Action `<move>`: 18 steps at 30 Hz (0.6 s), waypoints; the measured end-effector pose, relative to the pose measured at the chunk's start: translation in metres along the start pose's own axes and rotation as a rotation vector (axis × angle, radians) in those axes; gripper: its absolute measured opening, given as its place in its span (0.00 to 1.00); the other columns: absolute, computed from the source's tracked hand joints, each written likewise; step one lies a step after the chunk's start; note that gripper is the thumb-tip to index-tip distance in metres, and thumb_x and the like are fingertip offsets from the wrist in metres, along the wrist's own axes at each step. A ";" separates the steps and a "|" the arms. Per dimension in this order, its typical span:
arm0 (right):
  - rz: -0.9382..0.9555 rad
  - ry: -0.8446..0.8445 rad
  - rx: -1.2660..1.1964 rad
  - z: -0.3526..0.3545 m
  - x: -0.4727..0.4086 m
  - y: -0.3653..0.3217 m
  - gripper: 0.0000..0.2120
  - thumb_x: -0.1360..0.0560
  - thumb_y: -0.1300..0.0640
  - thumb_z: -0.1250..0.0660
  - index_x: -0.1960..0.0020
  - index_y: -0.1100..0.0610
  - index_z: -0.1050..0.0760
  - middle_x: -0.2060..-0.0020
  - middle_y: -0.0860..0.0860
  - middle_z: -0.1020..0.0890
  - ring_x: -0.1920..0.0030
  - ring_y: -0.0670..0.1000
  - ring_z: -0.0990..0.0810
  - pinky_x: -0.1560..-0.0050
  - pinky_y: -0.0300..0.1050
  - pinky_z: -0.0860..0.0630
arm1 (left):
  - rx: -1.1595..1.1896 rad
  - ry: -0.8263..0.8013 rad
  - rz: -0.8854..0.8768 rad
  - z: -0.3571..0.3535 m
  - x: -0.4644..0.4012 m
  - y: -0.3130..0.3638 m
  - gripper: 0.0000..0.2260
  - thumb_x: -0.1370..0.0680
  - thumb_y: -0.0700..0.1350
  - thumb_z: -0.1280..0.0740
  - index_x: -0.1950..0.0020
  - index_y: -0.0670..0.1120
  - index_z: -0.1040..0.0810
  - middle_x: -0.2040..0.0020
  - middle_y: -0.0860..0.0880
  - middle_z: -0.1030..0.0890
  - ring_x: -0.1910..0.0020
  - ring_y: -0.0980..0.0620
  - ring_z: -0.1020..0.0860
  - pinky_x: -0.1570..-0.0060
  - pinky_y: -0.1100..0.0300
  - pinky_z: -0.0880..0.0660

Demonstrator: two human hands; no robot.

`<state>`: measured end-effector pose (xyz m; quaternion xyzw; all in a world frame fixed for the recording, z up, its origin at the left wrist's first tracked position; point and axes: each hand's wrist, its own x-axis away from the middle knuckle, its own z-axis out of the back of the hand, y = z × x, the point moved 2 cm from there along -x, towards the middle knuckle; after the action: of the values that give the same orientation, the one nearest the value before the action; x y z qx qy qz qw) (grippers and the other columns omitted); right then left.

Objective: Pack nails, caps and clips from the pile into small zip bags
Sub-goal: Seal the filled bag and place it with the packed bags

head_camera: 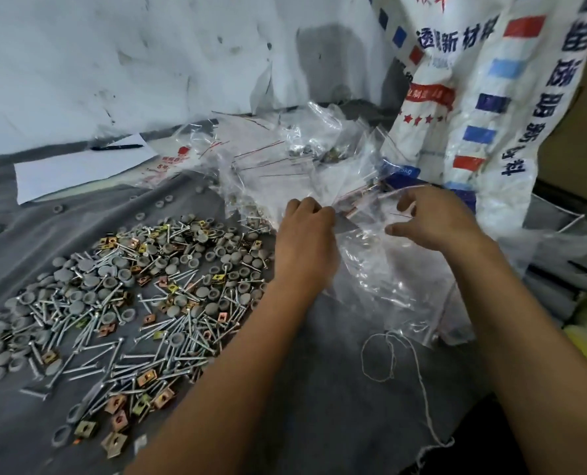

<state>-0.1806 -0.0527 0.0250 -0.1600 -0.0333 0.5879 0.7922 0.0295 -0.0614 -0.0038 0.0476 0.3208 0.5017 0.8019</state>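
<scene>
Two hands work at a clear zip bag (360,231) lying right of centre on the grey cloth (319,389). The left hand (307,234) has its fingers curled onto the bag's near-left edge, seemingly pinching the plastic; the right hand (432,217) curls over the bag's right side with thumb and fingertips on it, though how firmly it grasps I cannot tell. Left of the hands spreads the pile (131,296) of nails, grey caps and brass-coloured square clips. Beyond the hands lies a heap of zip bags (295,159), some holding parts. Farther left a pen (117,147) rests on a white sheet (79,169). A printed woven sack (483,97) stands at far right, and a loose string (394,358) lies near right.
</scene>
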 end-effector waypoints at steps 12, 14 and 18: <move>0.057 0.180 -0.235 -0.002 0.017 0.025 0.12 0.29 0.53 0.20 0.55 0.53 0.23 0.61 0.51 0.19 0.60 0.54 0.20 0.60 0.46 0.25 | 0.458 -0.117 0.348 -0.038 0.018 0.039 0.12 0.27 0.43 0.22 0.47 0.48 0.21 0.50 0.49 0.17 0.51 0.47 0.19 0.55 0.58 0.27; 0.090 0.225 -0.256 0.003 0.018 0.025 0.12 0.28 0.52 0.22 0.52 0.54 0.23 0.63 0.49 0.21 0.60 0.54 0.22 0.59 0.46 0.29 | 0.509 -0.084 0.390 -0.033 0.017 0.036 0.10 0.27 0.42 0.23 0.51 0.48 0.22 0.58 0.52 0.18 0.57 0.50 0.19 0.56 0.55 0.23; 0.202 0.320 -0.229 0.006 0.019 0.017 0.13 0.23 0.50 0.27 0.62 0.55 0.25 0.68 0.48 0.24 0.62 0.54 0.25 0.61 0.45 0.38 | 0.553 -0.035 0.390 -0.016 0.013 0.031 0.10 0.24 0.40 0.25 0.62 0.48 0.23 0.65 0.53 0.17 0.64 0.54 0.16 0.61 0.58 0.22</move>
<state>-0.1924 -0.0293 0.0233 -0.3427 0.0423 0.6237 0.7012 0.0002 -0.0391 -0.0106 0.3323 0.4157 0.5390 0.6529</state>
